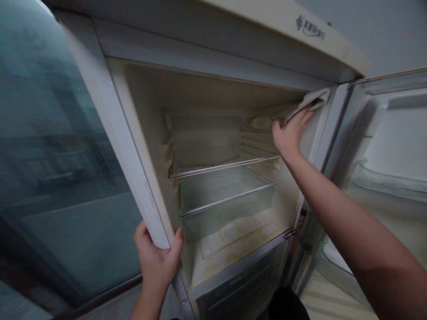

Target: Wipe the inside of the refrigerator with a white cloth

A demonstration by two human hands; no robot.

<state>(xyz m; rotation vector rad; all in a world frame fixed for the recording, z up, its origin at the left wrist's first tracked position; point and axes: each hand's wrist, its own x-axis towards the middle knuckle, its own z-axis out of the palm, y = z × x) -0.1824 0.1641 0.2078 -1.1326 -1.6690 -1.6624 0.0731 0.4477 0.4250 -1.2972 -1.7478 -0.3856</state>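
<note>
An upright fridge (147,186) stands in front of me with its door (396,133) swung wide to the right. My left hand (158,255) grips the left edge of the cabinet frame, thumb inside the opening and fingers around the outside. At the upper right of the compartment, my right hand (293,129) presses a whitish cloth (315,98) against the inner side wall near the front edge. Part of the cloth is hidden behind the fingers. Below that hand, a glass shelf (227,166) spans the compartment. Brownish stains mark the compartment floor (233,255).
Under the upper shelf sits a second glass shelf (230,200). Clear racks (390,180) line the open door. A lower compartment (240,284) lies beneath the stained floor. To the left is a large glass window pane (66,155). A dark rounded shape (288,306) shows at the bottom.
</note>
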